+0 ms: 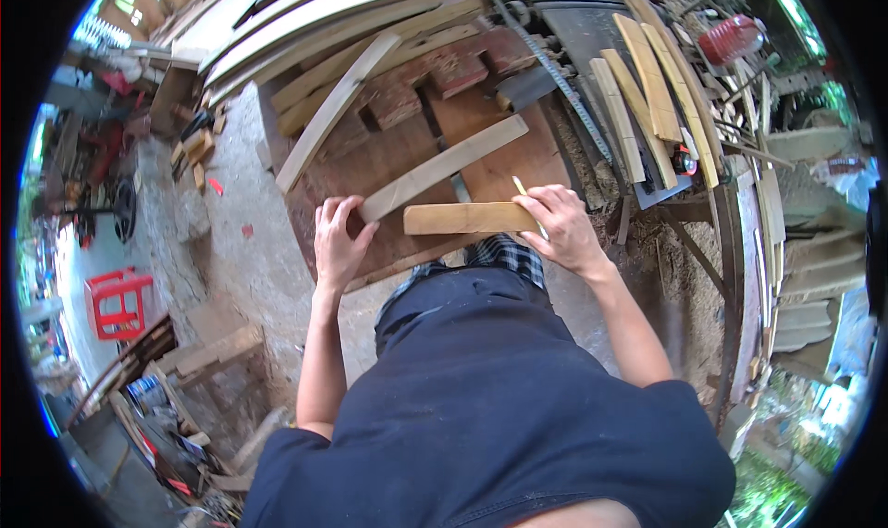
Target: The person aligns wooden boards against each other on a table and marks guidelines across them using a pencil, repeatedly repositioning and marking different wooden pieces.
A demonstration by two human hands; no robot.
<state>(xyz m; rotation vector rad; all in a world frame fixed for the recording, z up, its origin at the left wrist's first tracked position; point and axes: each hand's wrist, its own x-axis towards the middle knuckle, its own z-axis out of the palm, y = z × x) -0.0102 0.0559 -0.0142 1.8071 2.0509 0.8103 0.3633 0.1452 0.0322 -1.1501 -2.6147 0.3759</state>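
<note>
At the near edge of the wooden workbench (324,223), my left hand (339,243) pinches the lower left end of a long pale wooden strip (444,169) between thumb and fingers. That strip slants up to the right across the bench top. My right hand (564,230) grips the right end of a shorter, yellower wooden slat (467,218), which lies level just in front of my body. A slim light-coloured pencil (519,186) sticks up between the fingers of the same hand. Another pale strip (338,111) rests at a slant farther left on the bench.
Long boards (342,28) are stacked behind the bench. At the right, several cut slats (647,84) lie beside a metal ruler (555,74) and a red container (731,39). A red plastic stool (118,303) stands at the left, above wood scraps (217,352).
</note>
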